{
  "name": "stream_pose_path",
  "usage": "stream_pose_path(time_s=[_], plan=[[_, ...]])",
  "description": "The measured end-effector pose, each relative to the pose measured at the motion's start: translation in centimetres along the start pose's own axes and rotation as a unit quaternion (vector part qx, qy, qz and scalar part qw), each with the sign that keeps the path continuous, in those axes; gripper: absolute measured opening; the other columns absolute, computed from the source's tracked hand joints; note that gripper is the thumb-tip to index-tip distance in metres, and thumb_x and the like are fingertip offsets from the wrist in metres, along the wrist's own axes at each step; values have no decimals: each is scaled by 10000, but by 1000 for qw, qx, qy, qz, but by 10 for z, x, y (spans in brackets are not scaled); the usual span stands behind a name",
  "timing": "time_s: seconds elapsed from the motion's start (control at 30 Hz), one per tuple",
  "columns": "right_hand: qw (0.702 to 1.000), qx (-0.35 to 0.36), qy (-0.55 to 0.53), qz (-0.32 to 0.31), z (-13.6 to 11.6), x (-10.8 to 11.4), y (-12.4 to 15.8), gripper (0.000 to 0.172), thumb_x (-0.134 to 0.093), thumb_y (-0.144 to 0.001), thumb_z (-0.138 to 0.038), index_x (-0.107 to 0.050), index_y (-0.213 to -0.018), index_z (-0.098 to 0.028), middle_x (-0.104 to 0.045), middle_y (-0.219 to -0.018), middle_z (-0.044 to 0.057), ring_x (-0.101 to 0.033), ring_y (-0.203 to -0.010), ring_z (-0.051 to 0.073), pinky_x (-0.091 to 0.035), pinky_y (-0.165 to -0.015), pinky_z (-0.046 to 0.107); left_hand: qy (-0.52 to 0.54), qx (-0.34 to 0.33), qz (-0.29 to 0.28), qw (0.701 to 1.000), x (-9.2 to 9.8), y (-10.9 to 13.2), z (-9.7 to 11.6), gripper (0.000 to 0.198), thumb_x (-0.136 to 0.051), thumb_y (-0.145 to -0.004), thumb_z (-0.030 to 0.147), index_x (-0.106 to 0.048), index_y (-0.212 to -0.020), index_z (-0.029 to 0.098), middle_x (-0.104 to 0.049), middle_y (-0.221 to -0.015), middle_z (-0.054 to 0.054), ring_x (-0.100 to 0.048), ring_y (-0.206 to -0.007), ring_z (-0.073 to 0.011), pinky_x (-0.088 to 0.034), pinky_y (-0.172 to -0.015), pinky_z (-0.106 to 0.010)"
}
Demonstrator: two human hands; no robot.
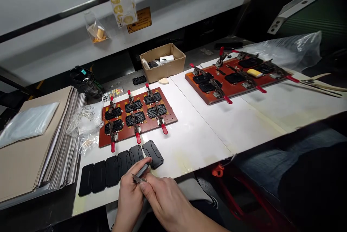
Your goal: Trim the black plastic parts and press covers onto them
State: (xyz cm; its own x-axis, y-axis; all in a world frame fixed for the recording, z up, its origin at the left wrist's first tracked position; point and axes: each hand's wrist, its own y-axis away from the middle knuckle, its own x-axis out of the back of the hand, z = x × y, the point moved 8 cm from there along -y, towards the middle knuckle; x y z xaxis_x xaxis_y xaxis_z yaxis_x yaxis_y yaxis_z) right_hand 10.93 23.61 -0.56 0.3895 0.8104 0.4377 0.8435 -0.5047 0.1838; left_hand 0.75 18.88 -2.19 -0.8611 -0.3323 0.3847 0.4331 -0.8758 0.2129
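My left hand (130, 192) holds a small black plate (142, 169) on edge near the table's front. In my right hand (165, 197) is a small metal blade (137, 178), its tip close to the plate's lower end. Both hands nearly touch each other. Just beyond them lies a black panel (153, 154) with bevelled corners. Several similar black panels (99, 176) form a row to the left. Behind the row, a red-brown fixture board (169, 114) carries black parts under toggle clamps with red handles.
A second clamp board (210, 98) sits at the right, with pliers (322, 83) beside it. A cardboard box (170, 69) is at the back. Stacked sheets (35, 156) and a plastic bag (85, 121) stand left. A person's leg (260, 163) is at the right.
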Motion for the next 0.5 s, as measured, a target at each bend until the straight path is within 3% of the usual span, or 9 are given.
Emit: stream_pose_path(time_s=[0.23,0.5], plan=[[1000,2,25,-2,0,1,1,407,-260,-1062,-425,-607,-1015,-217,-708,-874,34,-628,-693,181,-340,-586,253,-12,-11,15,1000,-4,-2,-5,422,-488,-891,191,-659,-1267,276,-627,-1333,-20,-592,-1236,-176,-462,-1098,-305],[1000,-8,20,15,3,-1,0,417,-249,-1061,-435,-595,-1001,-210,-693,-849,34,-616,-675,174,-327,-578,253,-28,-45,65,996,1,-1,-4,330,-547,-927,279,-671,-1233,279,-653,-1297,-25,-621,-1196,-183,-496,-1062,-304]])
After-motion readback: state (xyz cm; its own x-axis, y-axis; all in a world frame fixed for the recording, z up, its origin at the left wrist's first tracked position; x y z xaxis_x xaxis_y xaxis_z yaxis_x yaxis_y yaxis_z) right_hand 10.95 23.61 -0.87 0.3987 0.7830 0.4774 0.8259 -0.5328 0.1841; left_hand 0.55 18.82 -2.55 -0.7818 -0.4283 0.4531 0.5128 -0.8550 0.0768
